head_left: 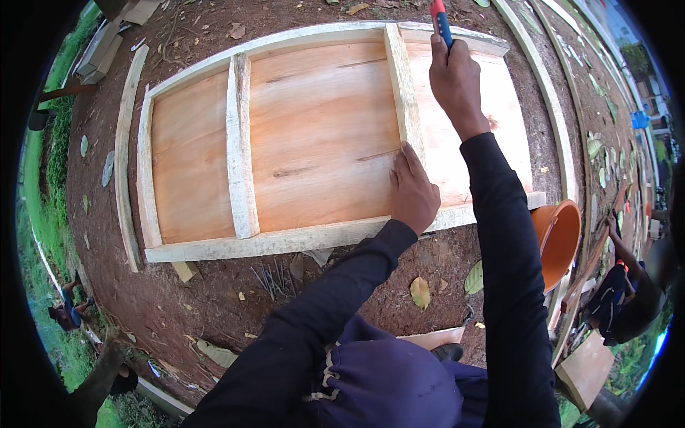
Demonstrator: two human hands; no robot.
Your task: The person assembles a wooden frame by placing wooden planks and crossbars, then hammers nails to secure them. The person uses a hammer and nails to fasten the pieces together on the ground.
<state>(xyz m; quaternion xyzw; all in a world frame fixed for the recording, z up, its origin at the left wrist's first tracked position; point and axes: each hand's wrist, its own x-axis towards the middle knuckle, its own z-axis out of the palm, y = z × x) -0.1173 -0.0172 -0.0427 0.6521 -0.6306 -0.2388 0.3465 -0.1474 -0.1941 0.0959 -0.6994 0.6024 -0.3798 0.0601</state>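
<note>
A shallow wooden frame of pale battens (193,247) lies on the ground in front of me, with a plywood panel (321,121) across it. Two crossbars divide it. My left hand (416,196) is closed over the near end of the right crossbar (402,82), its fingers along the bar's left side; my thumb is mostly hidden. Above the far right part of the frame, my right hand (457,80) grips a tool with a red-and-blue handle (442,27). The tool's working end does not show, so its kind is unclear.
An orange bucket (559,239) stands by the frame's near right corner. Loose battens (130,157) lie left and right of the frame. Leaves (420,292) and twigs (275,280) litter the brown soil. Another person (621,299) is at the right, and another (68,312) at far left.
</note>
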